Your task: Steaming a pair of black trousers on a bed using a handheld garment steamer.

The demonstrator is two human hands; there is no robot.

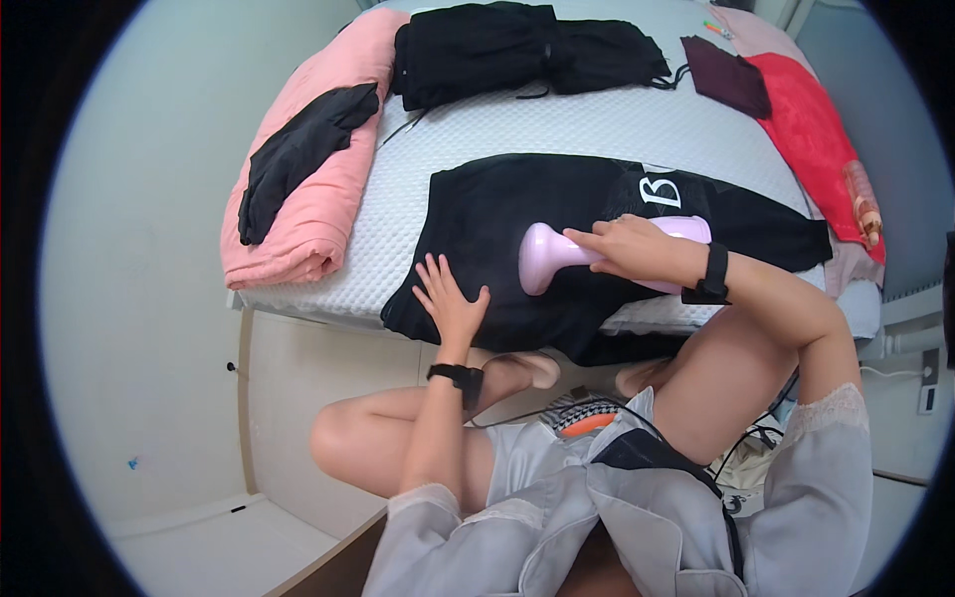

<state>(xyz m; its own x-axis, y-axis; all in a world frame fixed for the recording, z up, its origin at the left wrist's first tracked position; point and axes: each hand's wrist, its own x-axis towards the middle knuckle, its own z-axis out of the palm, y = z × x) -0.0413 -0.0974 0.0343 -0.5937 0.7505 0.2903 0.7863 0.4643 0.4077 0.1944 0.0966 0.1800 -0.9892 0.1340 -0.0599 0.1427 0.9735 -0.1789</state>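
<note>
A black garment (557, 214) with a white mark lies spread flat on the white quilted bed (557, 124). My left hand (450, 300) rests flat on its near left part, fingers spread. My right hand (632, 247) grips the handle of a pale pink handheld steamer (545, 257), whose head lies on the garment's middle. Both wrists wear black bands.
A folded pink blanket (313, 209) with a black cloth (298, 149) on it lies along the bed's left side. Black clothes (517, 45) sit at the far end, a dark maroon pouch (726, 75) and red cloth (811, 129) at the right. My bare knees are below the bed edge.
</note>
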